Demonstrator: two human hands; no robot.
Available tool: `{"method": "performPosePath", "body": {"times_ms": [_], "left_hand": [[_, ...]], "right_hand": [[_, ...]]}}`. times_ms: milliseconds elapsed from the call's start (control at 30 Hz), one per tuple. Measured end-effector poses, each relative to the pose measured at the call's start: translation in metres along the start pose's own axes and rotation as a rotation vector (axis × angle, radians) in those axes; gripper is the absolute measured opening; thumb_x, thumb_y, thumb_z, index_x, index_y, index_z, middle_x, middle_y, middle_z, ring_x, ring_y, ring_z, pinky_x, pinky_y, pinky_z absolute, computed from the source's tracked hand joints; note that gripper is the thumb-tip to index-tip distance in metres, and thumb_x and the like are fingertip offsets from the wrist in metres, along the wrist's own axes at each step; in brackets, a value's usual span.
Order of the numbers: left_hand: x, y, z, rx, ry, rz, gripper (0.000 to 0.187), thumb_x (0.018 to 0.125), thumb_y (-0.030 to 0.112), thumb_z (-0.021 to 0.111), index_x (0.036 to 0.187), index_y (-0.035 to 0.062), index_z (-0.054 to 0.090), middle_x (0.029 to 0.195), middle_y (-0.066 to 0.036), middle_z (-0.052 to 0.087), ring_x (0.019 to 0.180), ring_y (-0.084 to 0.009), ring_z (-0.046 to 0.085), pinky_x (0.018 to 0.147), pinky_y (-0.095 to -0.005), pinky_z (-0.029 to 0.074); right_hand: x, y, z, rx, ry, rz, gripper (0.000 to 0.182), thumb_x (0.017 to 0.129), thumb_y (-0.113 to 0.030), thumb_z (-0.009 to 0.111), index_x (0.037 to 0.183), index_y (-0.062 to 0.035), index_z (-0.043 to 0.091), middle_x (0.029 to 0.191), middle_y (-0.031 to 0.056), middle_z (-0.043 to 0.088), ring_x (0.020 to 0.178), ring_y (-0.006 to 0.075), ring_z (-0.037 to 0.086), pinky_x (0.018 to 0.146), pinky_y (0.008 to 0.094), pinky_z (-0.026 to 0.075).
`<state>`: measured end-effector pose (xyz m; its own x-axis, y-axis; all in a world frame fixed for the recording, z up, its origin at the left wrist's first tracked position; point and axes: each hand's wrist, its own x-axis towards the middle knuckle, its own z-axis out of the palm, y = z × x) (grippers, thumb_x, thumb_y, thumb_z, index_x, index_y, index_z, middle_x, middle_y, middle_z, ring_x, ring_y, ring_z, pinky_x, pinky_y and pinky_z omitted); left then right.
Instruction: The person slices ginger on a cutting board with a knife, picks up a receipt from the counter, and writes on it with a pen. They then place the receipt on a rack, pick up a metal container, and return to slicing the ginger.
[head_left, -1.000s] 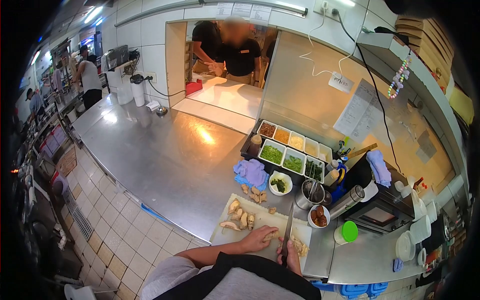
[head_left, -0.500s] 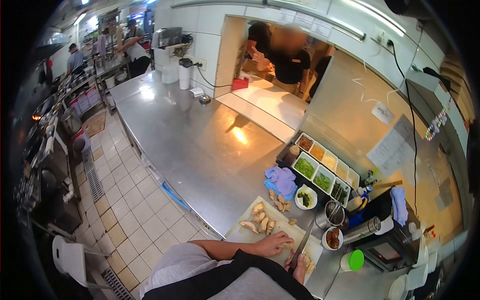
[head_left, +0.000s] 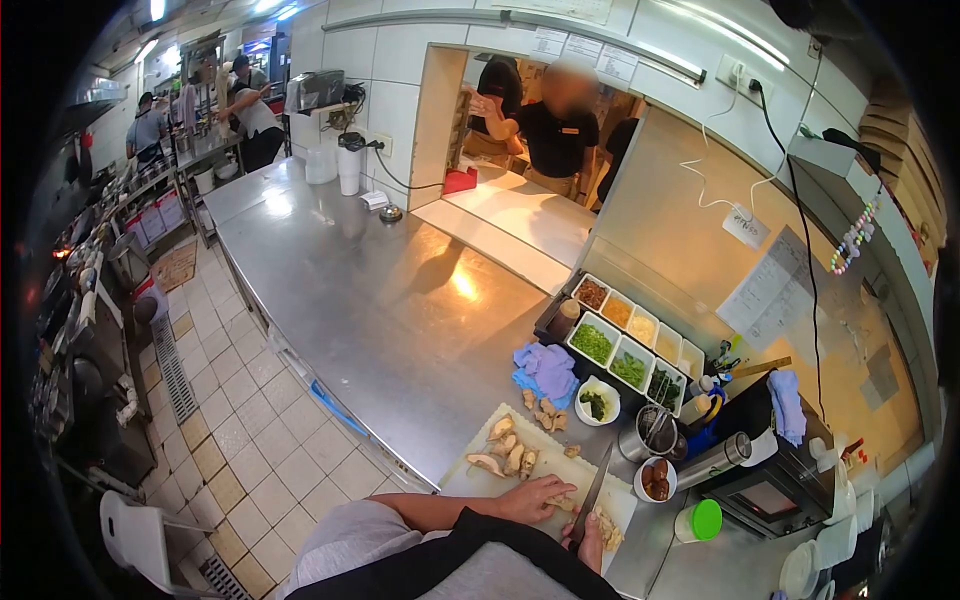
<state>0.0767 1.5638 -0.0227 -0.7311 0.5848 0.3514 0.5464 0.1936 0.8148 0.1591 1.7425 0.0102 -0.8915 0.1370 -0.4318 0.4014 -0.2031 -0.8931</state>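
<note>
On a pale cutting board (head_left: pixel 482 483) at the bottom of the view, my left hand (head_left: pixel 535 499) has its fingers pressed down on a piece of what looks like ginger (head_left: pixel 563 503). The dark handle of a knife (head_left: pixel 594 484) is in my right hand (head_left: pixel 586 543), its blade pointing up and away. Larger peeled pieces (head_left: pixel 513 452) lie at the board's far left. Cut bits (head_left: pixel 608 530) sit just right of my right hand. Several knobbly unpeeled pieces (head_left: pixel 547 412) rest at the board's far edge.
A steel counter (head_left: pixel 370 300) stretches ahead. Beyond the board are a purple cloth (head_left: pixel 545 370), a bowl with greens (head_left: pixel 597 402), a metal pot (head_left: pixel 645 435), a bowl of brown items (head_left: pixel 655 480), a green-lidded jar (head_left: pixel 699 521) and ingredient trays (head_left: pixel 628 368). People stand behind the hatch.
The view has shifted slightly, so the counter and board appear a little further left. Behind the hatch, a person's raised hand has moved. My hands remain at the board, the knife still in my right.
</note>
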Motion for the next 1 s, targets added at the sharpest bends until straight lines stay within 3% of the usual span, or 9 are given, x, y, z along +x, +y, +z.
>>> {"method": "performPosePath", "body": {"times_ms": [200, 400, 500, 1000], "left_hand": [[0.000, -0.001, 0.001, 0.082, 0.053, 0.062, 0.052, 0.076, 0.008, 0.062, 0.127, 0.0073, 0.051, 0.108, -0.016, 0.058, 0.104, -0.0329, 0.054, 0.090, -0.0412, 0.046], [0.002, 0.006, -0.001, 0.203, 0.002, -0.074, 0.044, 0.077, 0.012, 0.064, 0.120, 0.0053, 0.054, 0.107, -0.016, 0.059, 0.103, -0.0336, 0.054, 0.088, -0.0417, 0.045], [0.002, -0.004, 0.003, 0.227, -0.004, 0.034, 0.043, 0.078, 0.014, 0.064, 0.119, 0.0049, 0.055, 0.105, -0.016, 0.058, 0.104, -0.0335, 0.054, 0.088, -0.0416, 0.045], [0.002, 0.002, 0.002, 0.254, 0.047, 0.039, 0.032, 0.078, 0.018, 0.063, 0.107, 0.0040, 0.060, 0.097, -0.014, 0.054, 0.096, -0.0325, 0.054, 0.083, -0.0417, 0.046]], "right_hand": [[0.001, 0.000, -0.002, -0.020, -0.022, -0.006, 0.053, 0.096, -0.052, 0.040, 0.119, -0.0059, 0.050, 0.069, 0.0047, 0.053, 0.040, 0.0139, 0.045, 0.035, 0.0264, 0.034], [0.001, 0.001, -0.002, -0.002, -0.024, -0.005, 0.055, 0.096, -0.053, 0.041, 0.122, -0.0055, 0.050, 0.069, 0.0045, 0.054, 0.041, 0.0135, 0.046, 0.036, 0.0261, 0.035], [-0.003, -0.003, 0.002, 0.016, 0.005, 0.005, 0.054, 0.095, -0.053, 0.044, 0.119, -0.0057, 0.054, 0.067, 0.0034, 0.056, 0.042, 0.0117, 0.045, 0.037, 0.0248, 0.035], [-0.006, -0.008, 0.004, -0.016, -0.012, 0.000, 0.054, 0.097, -0.053, 0.039, 0.120, -0.0055, 0.053, 0.069, 0.0033, 0.055, 0.043, 0.0115, 0.045, 0.039, 0.0244, 0.035]]}}
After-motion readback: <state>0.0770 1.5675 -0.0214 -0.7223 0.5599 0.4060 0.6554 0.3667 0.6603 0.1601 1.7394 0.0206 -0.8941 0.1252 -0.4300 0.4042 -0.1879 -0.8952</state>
